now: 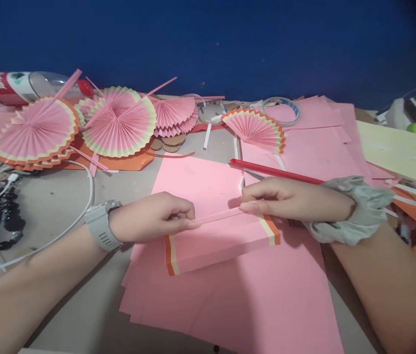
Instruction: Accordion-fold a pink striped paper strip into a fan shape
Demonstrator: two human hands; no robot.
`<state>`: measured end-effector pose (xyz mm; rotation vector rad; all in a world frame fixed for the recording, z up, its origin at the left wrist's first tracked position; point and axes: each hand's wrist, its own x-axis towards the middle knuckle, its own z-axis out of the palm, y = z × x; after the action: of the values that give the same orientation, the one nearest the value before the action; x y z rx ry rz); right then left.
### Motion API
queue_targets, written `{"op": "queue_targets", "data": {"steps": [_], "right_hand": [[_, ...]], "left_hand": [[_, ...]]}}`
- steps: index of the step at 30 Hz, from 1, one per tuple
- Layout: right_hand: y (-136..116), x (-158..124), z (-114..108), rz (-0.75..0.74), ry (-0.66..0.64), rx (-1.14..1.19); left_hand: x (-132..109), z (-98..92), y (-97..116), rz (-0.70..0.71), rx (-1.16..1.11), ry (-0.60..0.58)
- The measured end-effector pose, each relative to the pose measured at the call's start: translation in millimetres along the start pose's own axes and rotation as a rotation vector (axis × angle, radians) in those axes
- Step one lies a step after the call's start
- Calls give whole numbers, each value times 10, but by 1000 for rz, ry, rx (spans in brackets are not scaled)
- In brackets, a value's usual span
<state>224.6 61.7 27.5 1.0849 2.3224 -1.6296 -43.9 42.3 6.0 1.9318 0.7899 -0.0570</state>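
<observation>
A pink paper strip with orange and cream bands at both ends (222, 243) lies across a stack of pink sheets (237, 300). My left hand (154, 216) pinches the left end of its folded top edge, fingers closed. My right hand (289, 198) pinches the right end of the same fold, fingers closed. A grey watch sits on my left wrist and a grey scrunchie (355, 211) on my right wrist. Red-handled scissors (277, 172) lie just behind my right hand.
Several finished pink pleated fans (119, 123) sit at the back left, another fan (257, 128) at centre back. A tape roll (281, 109), a plastic bottle (12, 87), a white cable (82, 196), black beads (1, 221) and cream paper (399, 147) surround them.
</observation>
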Motion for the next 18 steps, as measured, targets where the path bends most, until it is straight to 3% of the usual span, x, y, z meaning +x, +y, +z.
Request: {"op": "queue_targets", "data": {"steps": [4,8,12,18], "right_hand": [[-80,-11,42,24,-26,-226],[-249,136,247,-8,42,-389],[-268,248,346,-76,69,-363],[-155,170,220,-124,15,-200]], "left_hand": [[6,23,23,-4,34,-6],[20,34,42,-13,19,0],[23,18,47,0,-33,8],[4,-36,29,-5,-116,-59]]}}
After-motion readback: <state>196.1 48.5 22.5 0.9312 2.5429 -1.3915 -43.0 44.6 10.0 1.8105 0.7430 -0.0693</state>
